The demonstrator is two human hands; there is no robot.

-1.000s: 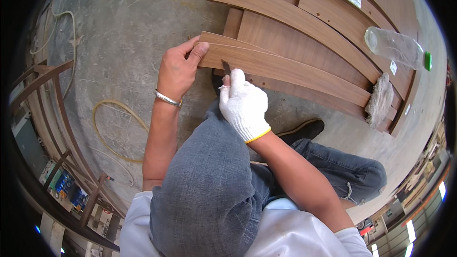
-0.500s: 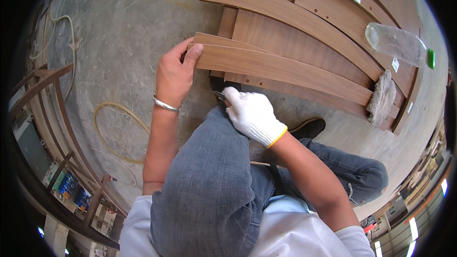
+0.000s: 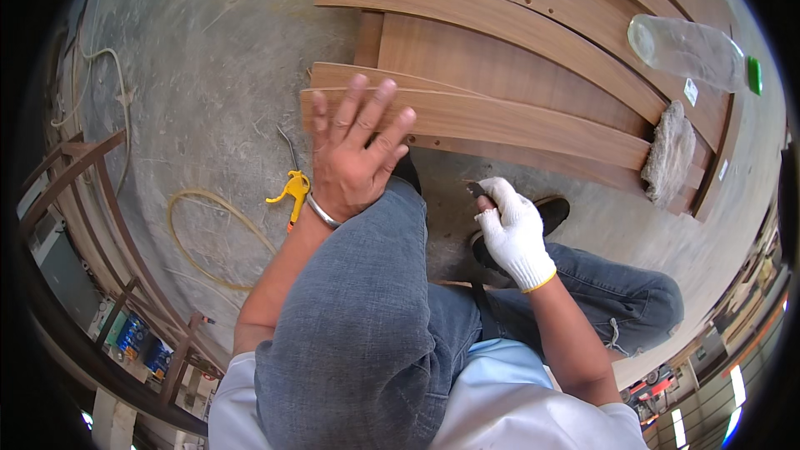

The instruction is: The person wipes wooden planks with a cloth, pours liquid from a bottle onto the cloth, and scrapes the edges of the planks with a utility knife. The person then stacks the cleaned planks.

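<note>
My bare left hand (image 3: 350, 162), with a metal bangle at the wrist, lies with fingers spread over the left end of a brown wooden slat (image 3: 517, 123). Whether its palm presses on the wood is hidden. Another slat (image 3: 367, 77) shows just behind that one. In a white fingerless glove, my right hand (image 3: 515, 237) is closed on a small dark blade (image 3: 476, 189). It is held above the floor, nearer to me than the slat and apart from it. The blade's grip is hidden inside the hand.
Stacked brown panels (image 3: 467, 54) with a long slat (image 3: 500, 18) across them lie ahead. On them are a clear bottle (image 3: 687, 52) with a green cap and a grey fuzzy pad (image 3: 669, 154). A yellow air blow gun (image 3: 296, 187) and a hose (image 3: 172, 225) lie left. A brown frame (image 3: 104, 192) stands far left.
My left hand has let go of the slat's end and now spreads flat over it. My right hand has moved right with the blade. The yellow blow gun has come into sight.
</note>
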